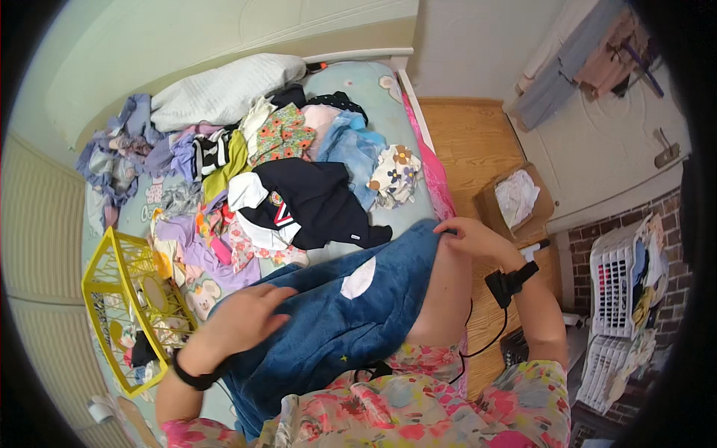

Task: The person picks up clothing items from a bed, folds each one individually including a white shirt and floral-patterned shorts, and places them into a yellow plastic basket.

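A dark blue fleece garment (pixel 313 313) with a white oval patch and a small yellow star lies spread across my lap and thigh. At its far right corner, my right hand (pixel 476 239) pinches the edge between thumb and fingers, close to my knee. My left hand (pixel 246 316) is over the left part of the fleece, slightly blurred, thumb and fingers apart; whether it touches the cloth is unclear. Just beyond the fleece lies a black garment (pixel 313 196) with a white collar, an emblem and striped trim.
On the bed (pixel 358 84) are a heap of mixed clothes (pixel 179 151), a white pillow (pixel 224 89) and a floral cloth (pixel 396 173). A yellow basket (pixel 112 313) stands left. Right are a cardboard box (pixel 504 224), white laundry baskets (pixel 613 285) and a door (pixel 605 129).
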Motion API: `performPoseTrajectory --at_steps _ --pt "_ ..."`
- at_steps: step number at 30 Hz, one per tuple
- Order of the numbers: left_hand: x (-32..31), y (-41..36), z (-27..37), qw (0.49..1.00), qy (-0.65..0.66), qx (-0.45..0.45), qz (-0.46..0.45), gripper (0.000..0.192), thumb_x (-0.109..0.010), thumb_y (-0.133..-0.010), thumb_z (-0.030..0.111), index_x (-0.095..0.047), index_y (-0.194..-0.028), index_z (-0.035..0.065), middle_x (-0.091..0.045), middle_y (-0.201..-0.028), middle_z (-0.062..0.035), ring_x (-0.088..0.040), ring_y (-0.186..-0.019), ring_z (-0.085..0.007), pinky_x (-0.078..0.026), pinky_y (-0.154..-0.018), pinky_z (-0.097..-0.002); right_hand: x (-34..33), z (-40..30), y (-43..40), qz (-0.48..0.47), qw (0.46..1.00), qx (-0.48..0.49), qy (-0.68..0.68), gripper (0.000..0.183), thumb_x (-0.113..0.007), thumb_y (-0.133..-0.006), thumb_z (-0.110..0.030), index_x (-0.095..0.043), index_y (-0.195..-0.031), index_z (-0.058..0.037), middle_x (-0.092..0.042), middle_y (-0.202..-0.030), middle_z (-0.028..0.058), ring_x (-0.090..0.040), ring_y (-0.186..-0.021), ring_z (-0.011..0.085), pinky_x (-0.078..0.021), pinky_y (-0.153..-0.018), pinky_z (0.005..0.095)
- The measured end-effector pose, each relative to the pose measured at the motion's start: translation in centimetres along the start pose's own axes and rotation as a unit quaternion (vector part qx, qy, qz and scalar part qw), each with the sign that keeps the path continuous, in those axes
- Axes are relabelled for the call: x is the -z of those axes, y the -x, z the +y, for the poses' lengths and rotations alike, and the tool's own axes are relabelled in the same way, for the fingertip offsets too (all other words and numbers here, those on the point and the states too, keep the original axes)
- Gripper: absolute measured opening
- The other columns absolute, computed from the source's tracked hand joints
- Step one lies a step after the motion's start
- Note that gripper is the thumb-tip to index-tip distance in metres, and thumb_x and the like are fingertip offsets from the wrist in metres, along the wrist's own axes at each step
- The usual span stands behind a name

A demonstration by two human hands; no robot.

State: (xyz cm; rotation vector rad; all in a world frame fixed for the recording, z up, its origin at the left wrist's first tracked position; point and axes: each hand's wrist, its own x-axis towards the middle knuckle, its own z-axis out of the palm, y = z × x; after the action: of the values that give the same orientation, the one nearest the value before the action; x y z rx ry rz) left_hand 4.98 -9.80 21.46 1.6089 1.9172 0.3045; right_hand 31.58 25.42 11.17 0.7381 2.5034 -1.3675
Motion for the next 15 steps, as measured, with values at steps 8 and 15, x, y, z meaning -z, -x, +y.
performPoseTrajectory --at_steps 8,15 --pt "-13.5 -5.9 7.2 0.985 0.054 -0.050 -0.158 0.059 -0.062 -0.086 0.034 -0.038 -0.136 0.0117 -0.054 -0.113 -0.0214 -0.059 -0.097 -0.0383 -0.051 -0.079 -0.0438 -0.9 5.8 -3.4 0.019 0.992 0.056 -0.114 0.042 -0.066 -0.078 -0.017 -0.061 -0.118 -0.0043 -0.064 -0.112 0.0139 -0.057 -0.109 0.0245 -0.0433 -0.095 0.0332" --pt "-17.3 -4.3 9.0 0.962 -0.195 0.045 -0.185 0.072 -0.062 -0.083 0.026 -0.027 -0.145 0.0154 -0.050 -0.121 -0.0212 -0.060 -0.097 -0.0366 -0.055 -0.072 -0.0409 -3.1 5.1 -5.1 -0.056 0.997 0.051 0.036 0.025 -0.071 -0.077 -0.022 -0.065 -0.093 -0.0040 -0.062 -0.105 0.0123 -0.056 -0.103 0.0242 -0.0437 -0.089 0.0334"
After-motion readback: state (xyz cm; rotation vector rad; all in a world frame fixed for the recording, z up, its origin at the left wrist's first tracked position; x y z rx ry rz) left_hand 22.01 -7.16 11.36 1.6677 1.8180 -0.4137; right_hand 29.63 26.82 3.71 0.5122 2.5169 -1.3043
